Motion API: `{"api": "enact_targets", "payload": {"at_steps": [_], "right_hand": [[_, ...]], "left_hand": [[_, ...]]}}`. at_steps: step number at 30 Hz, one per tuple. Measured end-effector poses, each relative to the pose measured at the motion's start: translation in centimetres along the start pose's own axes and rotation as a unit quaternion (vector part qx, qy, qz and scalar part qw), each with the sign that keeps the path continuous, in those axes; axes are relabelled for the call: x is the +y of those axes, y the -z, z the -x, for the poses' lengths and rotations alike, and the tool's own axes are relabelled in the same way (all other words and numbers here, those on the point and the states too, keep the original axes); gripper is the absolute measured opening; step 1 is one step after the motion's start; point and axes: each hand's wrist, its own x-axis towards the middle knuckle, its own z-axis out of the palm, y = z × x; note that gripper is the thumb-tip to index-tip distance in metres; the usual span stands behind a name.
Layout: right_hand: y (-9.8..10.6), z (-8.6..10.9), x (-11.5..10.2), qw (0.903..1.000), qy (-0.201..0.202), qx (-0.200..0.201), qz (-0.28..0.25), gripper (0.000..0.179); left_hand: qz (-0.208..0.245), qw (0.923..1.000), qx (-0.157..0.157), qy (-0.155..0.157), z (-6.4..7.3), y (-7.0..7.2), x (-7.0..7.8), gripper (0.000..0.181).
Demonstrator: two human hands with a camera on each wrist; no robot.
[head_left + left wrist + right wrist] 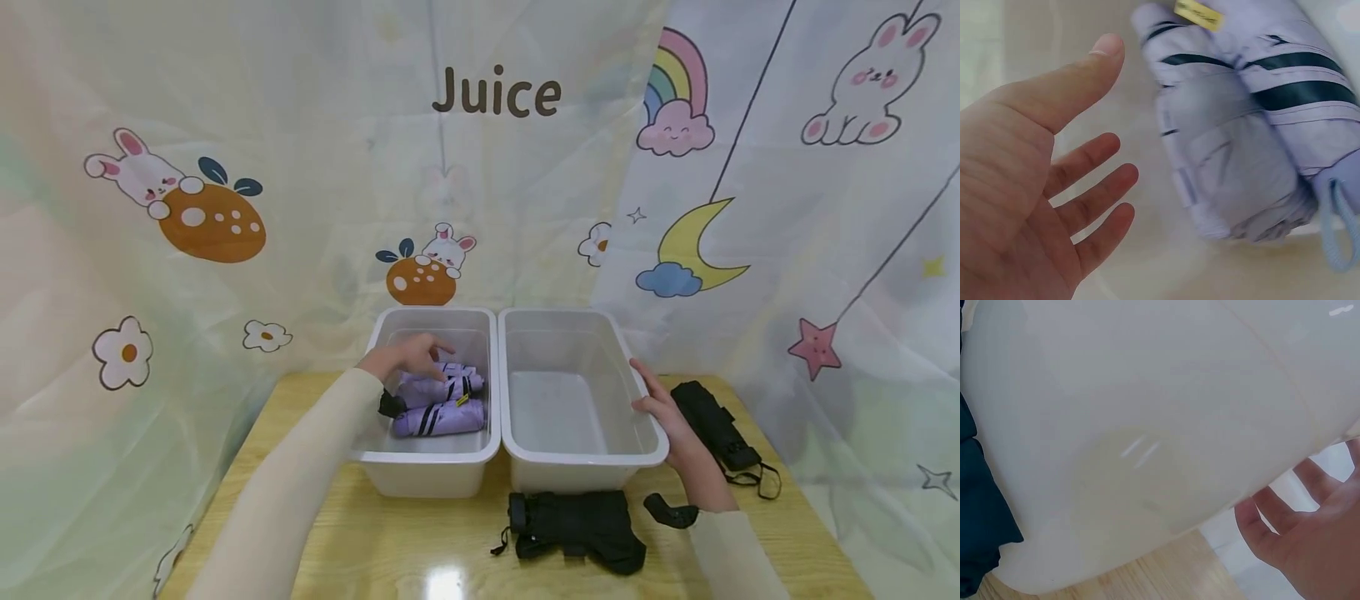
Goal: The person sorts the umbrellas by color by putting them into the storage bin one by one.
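Observation:
Two white plastic bins stand side by side. In the left bin [423, 457] lie several folded lilac umbrellas [448, 418] with dark stripes, one showing a yellow tag. My left hand [414, 354] hovers over them, thumb and fingers spread apart. In the left wrist view, a gap separates that hand from the nearest lilac umbrella [1235, 169], and nothing is in the palm. At the right bin [585, 459], my right hand [663, 412] holds the right-hand rim, its thumb over the edge. The right wrist view shows fingers against that bin's edge, partly hidden.
A folded black umbrella [577, 525] lies in front of the right bin. Another black umbrella [712, 421], with a wrist loop, lies to its right, beside my right hand. The wooden table [397, 542] meets a printed curtain [315, 208] behind the bins.

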Motion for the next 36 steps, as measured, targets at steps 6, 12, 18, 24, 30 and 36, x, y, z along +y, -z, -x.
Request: {"api": "enact_targets", "payload": {"at_steps": [6,12,18,24,30,36], "right_hand": [[0.2,-0.1,-0.2,1.0000,0.004,0.002,0.002,0.072],[0.1,0.0,0.0,1.0000,0.000,0.002,-0.003,0.072],[0.1,0.1,0.1,1.0000,-0.001,0.005,0.005,0.073],[0.1,0.2,0.0,0.9999,-0.003,0.007,0.009,0.073],[0.0,0.1,0.0,1.0000,-0.001,0.003,0.007,0.072],[-0.1,0.2,-0.1,1.0000,0.003,-0.001,0.003,0.072]], "left_hand": [[-0.002,0.9996,0.020,-0.018,0.9,2.0,0.1,0.065],[0.019,0.9975,0.052,-0.043,3.1,3.2,-0.1,0.062],[0.037,0.9923,0.108,-0.048,6.4,4.8,-0.4,0.061],[0.079,0.9814,0.165,-0.058,10.0,5.3,-2.4,0.056],[0.164,0.9687,0.185,-0.017,12.9,3.9,-4.9,0.056],[0.270,0.9466,0.177,0.004,13.7,0.6,-6.5,0.061]]}}
